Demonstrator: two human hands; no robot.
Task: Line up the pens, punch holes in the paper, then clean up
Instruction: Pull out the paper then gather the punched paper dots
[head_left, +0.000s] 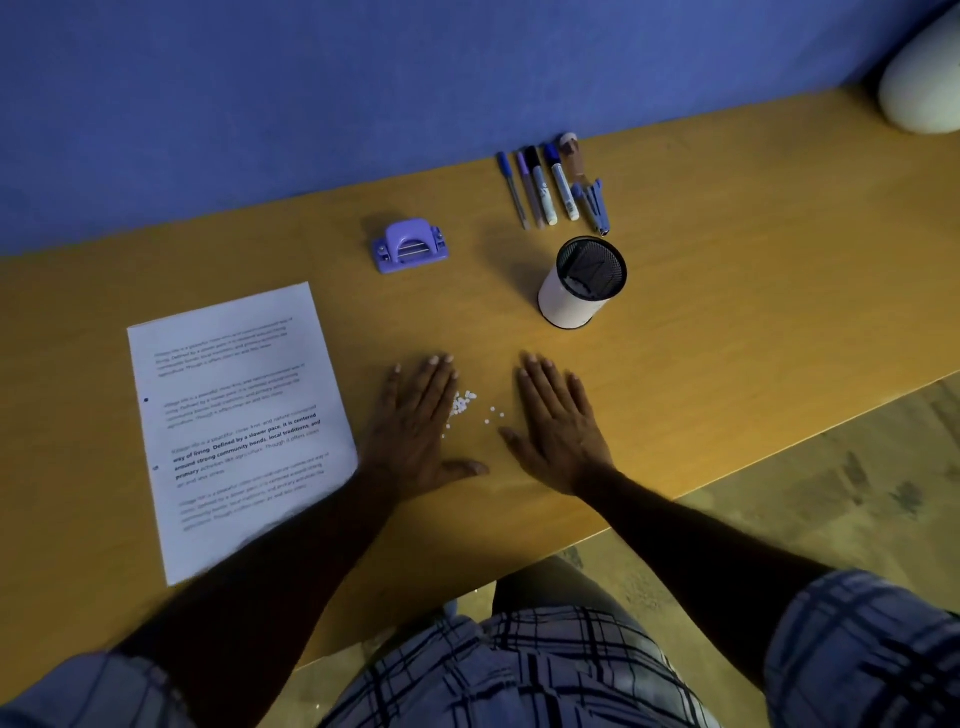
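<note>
Step in hand: the clean-up, as I judge it. The pens (550, 189) lie side by side in a row at the back of the tabletop (727, 312), and the printed sheet (239, 415) shows two dark marks on its left margin that look like punched holes.

Left hand (415, 421): palm down and flat on the tabletop, fingers straight, holding nothing. Its little-finger edge sits right against the scatter of paper dots (464, 402).

Right hand (558, 421): also flat, fingers straight and together, nothing in it. It lies just to the right of the dots, a few of which stray toward it.

Paper dots: a small white cluster on the bare wood between the two hands, denser on the left hand's side.

Hole punch (410, 245): the purple punch stands apart, behind the hands and beyond the top of the sheet.

Mesh pen cup (584, 283): upright, near the row of pens, with no pens standing in it.

Next move calls for: sweeping the hands inward so that the dots gather into one pile. They are light and small, so a slow, low scrape should keep them from scattering or slipping off the front edge.
</note>
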